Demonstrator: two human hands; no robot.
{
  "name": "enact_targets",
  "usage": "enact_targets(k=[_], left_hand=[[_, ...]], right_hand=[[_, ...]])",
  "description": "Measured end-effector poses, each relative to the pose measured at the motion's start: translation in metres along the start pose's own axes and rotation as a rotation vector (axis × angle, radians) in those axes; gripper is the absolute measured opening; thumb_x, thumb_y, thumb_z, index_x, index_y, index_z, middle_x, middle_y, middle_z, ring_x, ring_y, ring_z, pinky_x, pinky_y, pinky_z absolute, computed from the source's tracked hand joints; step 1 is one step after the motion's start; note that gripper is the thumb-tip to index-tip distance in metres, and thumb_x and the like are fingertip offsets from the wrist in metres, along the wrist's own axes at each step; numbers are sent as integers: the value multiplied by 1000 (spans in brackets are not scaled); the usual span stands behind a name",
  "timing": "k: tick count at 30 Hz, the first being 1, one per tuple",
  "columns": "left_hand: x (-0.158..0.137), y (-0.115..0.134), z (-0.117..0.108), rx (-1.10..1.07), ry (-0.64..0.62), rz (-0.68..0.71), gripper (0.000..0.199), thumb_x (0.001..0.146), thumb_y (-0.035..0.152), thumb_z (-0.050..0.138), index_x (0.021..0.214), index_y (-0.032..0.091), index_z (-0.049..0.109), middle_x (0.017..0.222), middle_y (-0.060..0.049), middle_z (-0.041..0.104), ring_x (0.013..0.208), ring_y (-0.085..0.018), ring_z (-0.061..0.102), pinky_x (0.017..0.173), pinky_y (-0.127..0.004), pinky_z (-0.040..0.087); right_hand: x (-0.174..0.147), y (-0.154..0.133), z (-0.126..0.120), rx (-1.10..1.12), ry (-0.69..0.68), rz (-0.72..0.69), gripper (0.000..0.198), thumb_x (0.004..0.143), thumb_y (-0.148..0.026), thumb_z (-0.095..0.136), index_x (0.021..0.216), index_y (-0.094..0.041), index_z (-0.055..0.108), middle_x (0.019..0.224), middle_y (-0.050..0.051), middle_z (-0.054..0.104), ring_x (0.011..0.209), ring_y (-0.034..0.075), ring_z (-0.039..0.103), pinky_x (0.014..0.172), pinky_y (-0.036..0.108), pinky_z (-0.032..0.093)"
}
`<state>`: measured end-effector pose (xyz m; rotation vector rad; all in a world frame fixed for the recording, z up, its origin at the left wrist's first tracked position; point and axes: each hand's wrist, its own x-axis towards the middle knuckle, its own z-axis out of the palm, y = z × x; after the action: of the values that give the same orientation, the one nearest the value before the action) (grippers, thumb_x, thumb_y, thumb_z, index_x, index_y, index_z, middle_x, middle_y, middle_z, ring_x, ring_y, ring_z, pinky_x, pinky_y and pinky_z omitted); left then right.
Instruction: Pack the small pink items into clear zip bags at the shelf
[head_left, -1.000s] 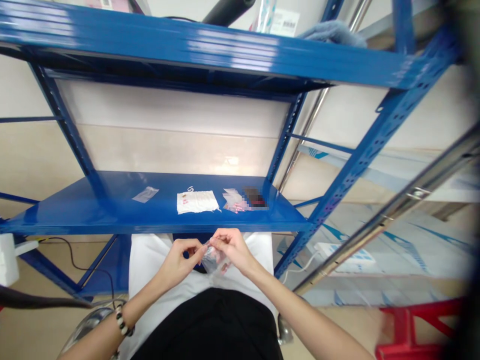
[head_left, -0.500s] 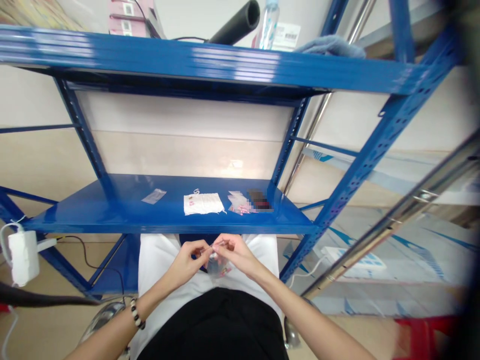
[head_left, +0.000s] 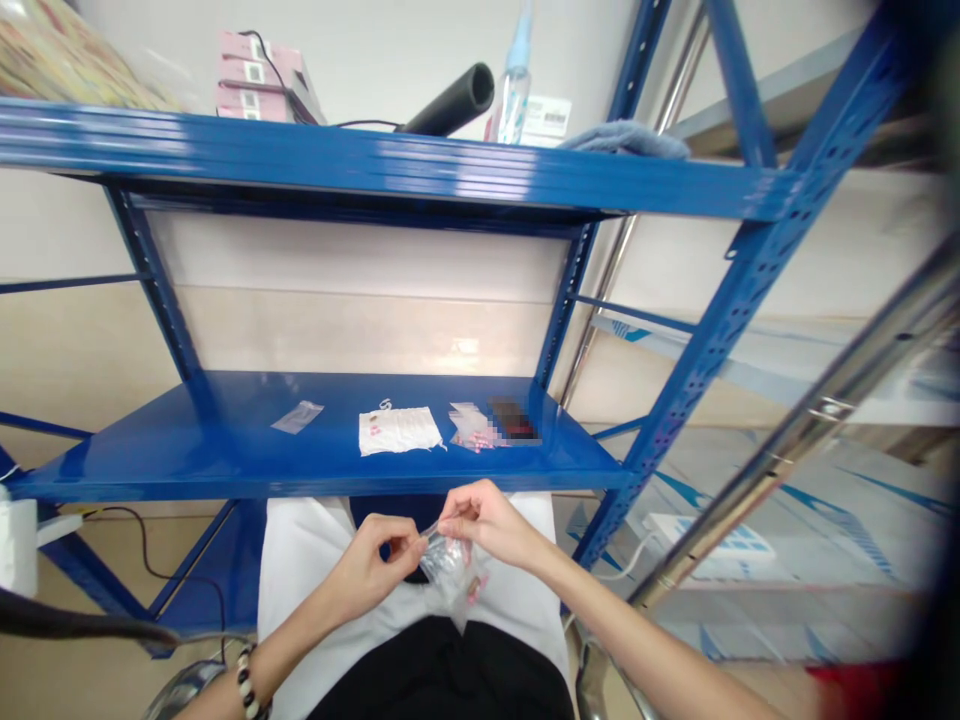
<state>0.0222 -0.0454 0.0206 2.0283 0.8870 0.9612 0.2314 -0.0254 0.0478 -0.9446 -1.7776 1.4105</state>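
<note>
A clear plastic bag (head_left: 452, 580) with small pink pieces in it hangs over my lap, in front of the shelf edge. My left hand (head_left: 382, 555) pinches one top corner of the bag between thumb and fingers. Its other top corner is pinched by my right hand (head_left: 484, 520), a little higher. On the blue shelf (head_left: 225, 450) beyond lie a white cloth pouch (head_left: 401, 430) with a drawstring, several small clear bags with pink beads (head_left: 474, 430), and a flat clear bag (head_left: 298, 416) farther left.
A dark, pixelated object (head_left: 514, 418) lies at the shelf's right. The upper shelf (head_left: 300, 150) carries pink boxes (head_left: 259, 80), a black tube (head_left: 450, 100), a spray bottle (head_left: 514, 95) and a blue cloth (head_left: 630, 138). A metal pole (head_left: 795, 440) slants at the right.
My hands have moved slightly apart, stretching the bag's top edge between them. More of the bag now shows below my fingers. The camera view has shifted, so the shelf appears lower.
</note>
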Motion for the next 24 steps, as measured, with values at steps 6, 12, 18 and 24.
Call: enact_targets(k=[6, 12, 18, 24], left_hand=[[4, -5, -6, 7, 90, -2, 37, 90, 29, 50, 56, 15, 44, 55, 3, 42, 55, -9, 37, 54, -22, 28], [-5, -23, -13, -45, 166, -89, 40, 92, 33, 48, 56, 17, 38, 52, 4, 39, 51, -8, 36, 52, -22, 29], [0, -20, -9, -109, 85, -129, 40, 92, 42, 49, 61, 16, 47, 54, 3, 46, 49, -9, 40, 51, -21, 32], [-4, -22, -2, 28, -2, -38, 39, 94, 37, 47, 61, 16, 47, 56, 2, 47, 54, -9, 39, 54, -22, 31]], right_hand=[[24, -19, -16, -181, 22, -43, 22, 78, -36, 68, 72, -15, 66, 60, 2, 65, 39, 10, 51, 36, 20, 41], [72, -11, -116, -311, 565, -139, 21, 77, -34, 63, 76, -14, 65, 60, 3, 65, 35, 9, 45, 36, 20, 33], [119, 20, -169, -681, 681, 63, 19, 80, -29, 61, 80, -13, 69, 64, 5, 68, 53, 13, 58, 52, 22, 42], [145, 48, -159, -820, 723, 120, 21, 75, -36, 72, 89, -19, 69, 78, 5, 71, 70, 18, 64, 65, 25, 44]])
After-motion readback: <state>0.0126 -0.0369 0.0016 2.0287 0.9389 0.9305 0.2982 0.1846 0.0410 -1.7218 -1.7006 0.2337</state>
